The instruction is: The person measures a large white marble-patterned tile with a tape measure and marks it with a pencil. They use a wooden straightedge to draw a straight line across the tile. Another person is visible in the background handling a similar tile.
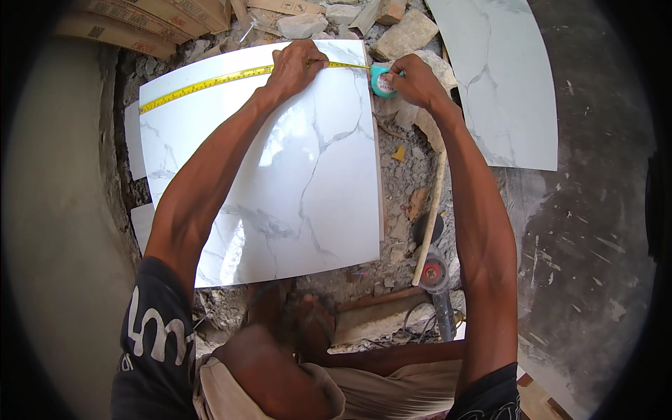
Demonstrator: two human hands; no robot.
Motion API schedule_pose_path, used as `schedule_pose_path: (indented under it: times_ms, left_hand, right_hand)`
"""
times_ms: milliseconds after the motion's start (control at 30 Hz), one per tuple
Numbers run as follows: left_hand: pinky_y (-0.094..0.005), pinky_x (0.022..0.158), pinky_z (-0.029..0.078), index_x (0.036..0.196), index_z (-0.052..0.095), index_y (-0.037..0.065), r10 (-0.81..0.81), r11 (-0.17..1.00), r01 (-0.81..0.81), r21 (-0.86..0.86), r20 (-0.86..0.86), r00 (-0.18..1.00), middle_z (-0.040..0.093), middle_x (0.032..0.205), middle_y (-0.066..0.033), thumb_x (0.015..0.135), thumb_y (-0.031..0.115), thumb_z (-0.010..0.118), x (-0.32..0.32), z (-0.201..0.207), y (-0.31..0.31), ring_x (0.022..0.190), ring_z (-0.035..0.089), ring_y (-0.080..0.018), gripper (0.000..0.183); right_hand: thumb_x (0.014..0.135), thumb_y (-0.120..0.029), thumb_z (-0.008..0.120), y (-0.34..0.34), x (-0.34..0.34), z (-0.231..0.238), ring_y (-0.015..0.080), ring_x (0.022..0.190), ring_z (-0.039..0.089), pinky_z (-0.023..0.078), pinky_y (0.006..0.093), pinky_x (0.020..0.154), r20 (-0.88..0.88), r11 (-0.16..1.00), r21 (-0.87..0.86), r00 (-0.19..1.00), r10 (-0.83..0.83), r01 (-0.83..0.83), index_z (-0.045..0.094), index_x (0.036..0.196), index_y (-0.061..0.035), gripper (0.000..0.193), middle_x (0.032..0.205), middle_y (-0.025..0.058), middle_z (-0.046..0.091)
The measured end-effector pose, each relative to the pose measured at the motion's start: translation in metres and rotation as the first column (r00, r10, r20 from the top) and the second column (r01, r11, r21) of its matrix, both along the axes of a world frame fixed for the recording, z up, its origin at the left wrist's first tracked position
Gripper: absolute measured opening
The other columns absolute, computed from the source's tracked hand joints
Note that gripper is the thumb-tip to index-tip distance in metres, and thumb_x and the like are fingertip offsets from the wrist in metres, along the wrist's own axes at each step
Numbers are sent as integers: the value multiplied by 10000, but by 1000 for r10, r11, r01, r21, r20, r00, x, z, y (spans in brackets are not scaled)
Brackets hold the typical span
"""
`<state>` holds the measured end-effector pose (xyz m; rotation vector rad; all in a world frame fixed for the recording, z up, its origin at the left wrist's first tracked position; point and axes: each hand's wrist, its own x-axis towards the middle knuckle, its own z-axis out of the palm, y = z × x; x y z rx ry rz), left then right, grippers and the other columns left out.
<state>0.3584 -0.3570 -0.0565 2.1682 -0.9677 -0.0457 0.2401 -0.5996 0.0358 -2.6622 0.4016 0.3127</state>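
A white marble-patterned tile [308, 182], glossy with grey veins, lies flat in front of me. Across its far part runs the yellow blade [210, 85] of a tape measure, from the tile's left edge to just past its right edge. My left hand [297, 68] is closed over the blade, fingers bent and pressed together; whether they also hold something small is hidden. At the tile's far right corner, my right hand [414, 80] grips the turquoise case [383, 82] of the tape measure.
Another marble-patterned tile [500, 91] lies at the far right. Cardboard boxes [150, 28] stand far left, near broken stones [406, 35]. An angle grinder [437, 287] and a thin stick [432, 217] rest on the rubble between my right arm and the tile. A wall [63, 196] rises left.
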Motion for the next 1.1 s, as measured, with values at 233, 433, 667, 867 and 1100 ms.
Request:
schedule_pose_path:
  times_ms: [233, 433, 667, 867, 1100]
  left_hand:
    - [-421, 783, 535, 949, 813, 109, -131, 985, 138, 103, -72, 989, 719, 921, -92, 833, 134, 719, 20, 21, -12, 867, 666, -293, 150]
    - [-403, 816, 539, 1001, 796, 73, -259, 953, 264, 150, -56, 964, 754, 955, -138, 829, 101, 732, 27, 30, -22, 869, 693, -317, 186]
    - [-431, 834, 555, 998, 798, 90, -282, 944, 281, 171, -18, 959, 743, 914, -174, 832, 149, 732, 29, 28, -28, 877, 707, -342, 188]
    - [-426, 826, 537, 977, 768, 65, -210, 971, 195, 137, 104, 972, 744, 1011, -142, 885, 171, 718, 26, 18, -33, 883, 691, -329, 149]
    - [-449, 883, 519, 982, 754, 98, -96, 979, 83, 185, 64, 993, 711, 1005, -132, 899, 206, 694, 22, 8, -31, 990, 666, -345, 150]
  right_hand:
    - [906, -145, 641, 68, -29, -15, 428, 851, 692, 541, 467, 807, 392, 948, 242, 873, -291, 208, 743, 1023, -16, 202, 893, 258, 708]
    - [944, -116, 601, 97, -17, -73, 374, 720, 691, 526, 432, 699, 618, 958, 219, 734, -282, 184, 719, 1043, 16, 203, 830, 251, 699]
    - [928, -124, 590, 108, -10, -72, 449, 780, 684, 525, 530, 734, 550, 953, 164, 778, -304, 256, 685, 899, 23, 178, 800, 255, 691]
    - [920, -146, 603, 106, -7, -77, 444, 723, 681, 530, 532, 707, 555, 953, 128, 777, -298, 275, 686, 859, 19, 194, 762, 253, 682]
    - [923, -160, 601, 115, -3, -75, 443, 752, 681, 527, 527, 721, 559, 955, 87, 780, -281, 282, 693, 869, 7, 198, 785, 251, 686]
